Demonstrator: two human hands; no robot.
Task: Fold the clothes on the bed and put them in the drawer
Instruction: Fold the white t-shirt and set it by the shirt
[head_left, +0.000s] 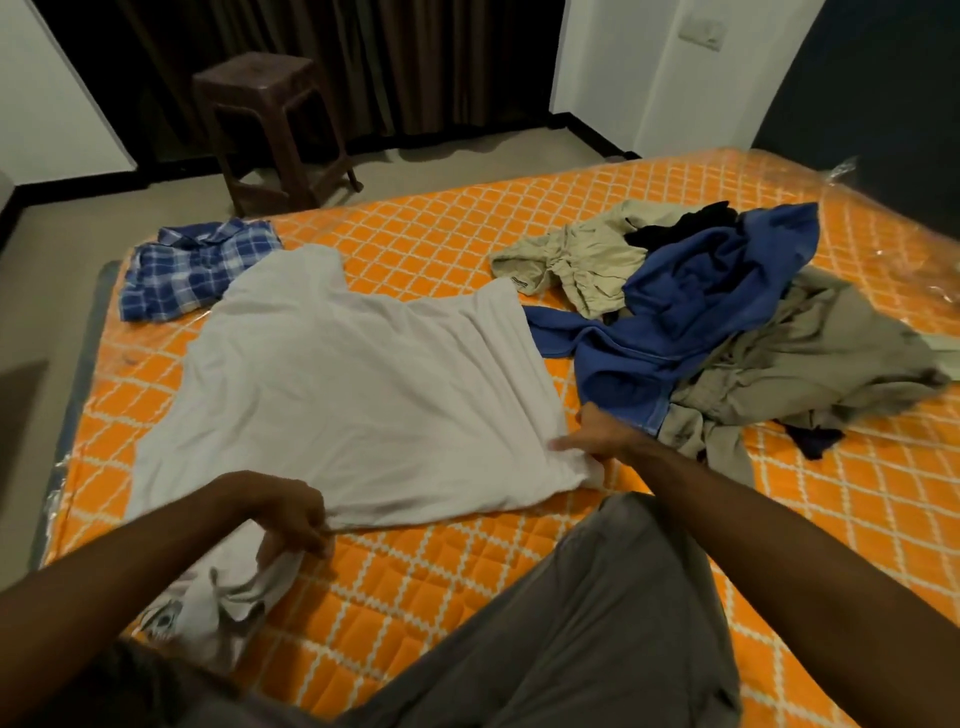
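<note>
A white T-shirt (358, 384) lies spread flat across the orange quilted bed (447, 582). My left hand (291, 512) pinches its near edge by the bunched sleeve and collar at the lower left. My right hand (605, 434) pinches the shirt's right corner against the mattress. A folded blue plaid shirt (192, 267) sits at the bed's far left corner. To the right lies a loose pile: a blue garment (691, 306), a beige garment (576, 262), a khaki one (810, 364) and something black (685, 226).
My knee in grey trousers (597, 623) rests on the bed's near edge. A dark brown plastic stool (270, 130) stands on the floor beyond the bed, in front of dark curtains (415, 57). No drawer is in view.
</note>
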